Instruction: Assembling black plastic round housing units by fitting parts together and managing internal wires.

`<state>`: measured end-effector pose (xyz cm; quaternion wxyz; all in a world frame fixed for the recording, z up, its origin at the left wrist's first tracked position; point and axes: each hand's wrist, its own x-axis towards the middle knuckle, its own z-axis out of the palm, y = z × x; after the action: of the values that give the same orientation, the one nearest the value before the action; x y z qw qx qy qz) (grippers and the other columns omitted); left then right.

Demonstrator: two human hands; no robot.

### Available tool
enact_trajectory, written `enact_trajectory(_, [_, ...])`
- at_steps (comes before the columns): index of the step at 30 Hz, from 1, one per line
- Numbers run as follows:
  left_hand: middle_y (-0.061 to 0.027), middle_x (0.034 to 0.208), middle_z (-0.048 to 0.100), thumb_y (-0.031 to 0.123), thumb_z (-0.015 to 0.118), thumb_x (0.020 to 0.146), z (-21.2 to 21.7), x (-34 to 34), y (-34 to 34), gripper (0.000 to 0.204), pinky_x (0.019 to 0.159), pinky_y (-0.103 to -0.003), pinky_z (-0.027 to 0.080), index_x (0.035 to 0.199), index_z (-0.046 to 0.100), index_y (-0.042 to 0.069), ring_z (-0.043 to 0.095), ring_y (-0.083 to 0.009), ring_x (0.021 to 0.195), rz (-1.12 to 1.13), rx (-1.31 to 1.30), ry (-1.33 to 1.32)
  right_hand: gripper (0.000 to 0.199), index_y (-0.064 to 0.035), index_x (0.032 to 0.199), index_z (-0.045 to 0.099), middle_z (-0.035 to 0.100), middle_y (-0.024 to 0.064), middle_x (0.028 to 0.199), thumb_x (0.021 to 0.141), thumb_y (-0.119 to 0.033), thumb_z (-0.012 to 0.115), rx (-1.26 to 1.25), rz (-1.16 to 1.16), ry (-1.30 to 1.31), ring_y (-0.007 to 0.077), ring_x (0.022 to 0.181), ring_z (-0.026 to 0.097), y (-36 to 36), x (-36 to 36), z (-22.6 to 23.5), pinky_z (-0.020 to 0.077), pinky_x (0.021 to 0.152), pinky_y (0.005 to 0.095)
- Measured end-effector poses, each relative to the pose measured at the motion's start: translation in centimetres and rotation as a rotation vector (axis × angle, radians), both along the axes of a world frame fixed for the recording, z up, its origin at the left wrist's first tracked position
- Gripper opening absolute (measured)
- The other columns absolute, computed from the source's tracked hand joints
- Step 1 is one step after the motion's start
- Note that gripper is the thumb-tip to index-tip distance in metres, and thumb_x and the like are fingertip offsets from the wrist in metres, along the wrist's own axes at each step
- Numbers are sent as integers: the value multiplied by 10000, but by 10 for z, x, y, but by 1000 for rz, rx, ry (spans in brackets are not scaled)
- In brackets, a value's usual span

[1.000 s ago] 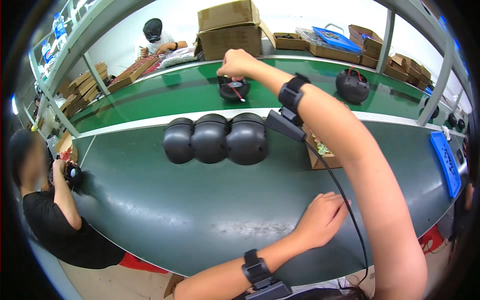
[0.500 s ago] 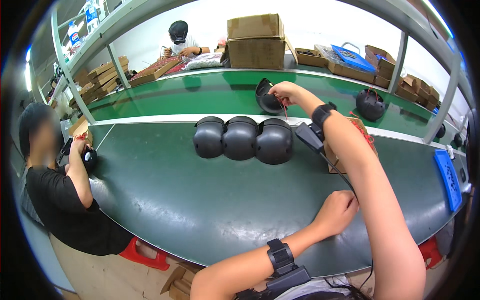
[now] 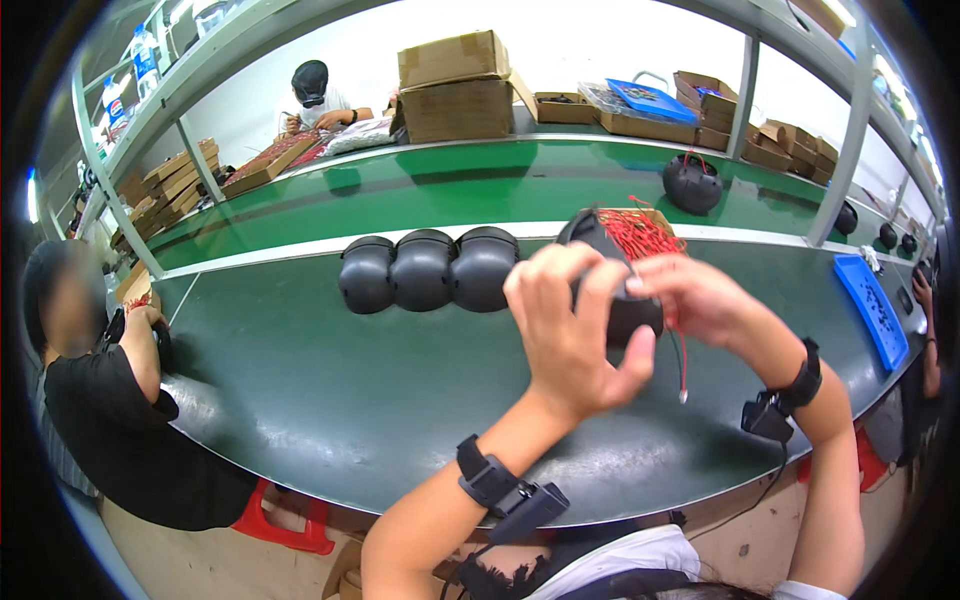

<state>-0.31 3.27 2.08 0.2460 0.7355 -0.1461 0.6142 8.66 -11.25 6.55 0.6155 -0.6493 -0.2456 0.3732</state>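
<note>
A black rounded plastic shell (image 3: 632, 318) is up in front of me above the table, with a red-and-black wire lead (image 3: 682, 375) hanging from it and ending in a small white connector. My left hand (image 3: 562, 335) curves around its left and near side, fingers and thumb bent, covering much of it. At its right edge my right hand (image 3: 700, 296) grips it, thumb on top. Left of my hands, three similar black shells (image 3: 420, 270) stand side by side in a row on the dark green table.
Behind the shell sits a box of red wires (image 3: 640, 235). Another black shell (image 3: 692, 184) rests on the green conveyor (image 3: 450, 195). A blue tray (image 3: 870, 310) lies at right. One co-worker (image 3: 95, 400) sits at left, another (image 3: 318, 100) across the conveyor.
My right hand has brought the shell from the conveyor back toward me. My left hand has risen from the table to the shell. The view has shifted right.
</note>
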Motion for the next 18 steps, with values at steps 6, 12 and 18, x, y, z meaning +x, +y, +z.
enact_trajectory(6, [-201,1204,508,189,661,700,-16,10,-7,254,950,-457,403,879,616,14,517,-393,1095,-330,-13,354,214,-113,1106,627,641,-41,898,937,-232,573,61,-6,256,39,683,570,-37,-23,-50,469,631,204])
enact_trajectory(12, [-143,949,624,152,661,678,-21,-2,-22,210,996,-492,400,825,634,5,566,-396,1011,-289,0,387,211,-103,1016,643,590,-55,808,959,-285,554,6,144,176,35,666,533,-56,-24,-53,450,625,192])
enact_trajectory(18, [-132,901,620,99,642,706,-26,-6,-38,157,992,-474,406,825,638,-3,581,-356,983,-351,-133,491,224,8,877,635,574,40,689,926,-200,565,-309,185,-507,137,633,567,-71,-23,-19,445,587,290])
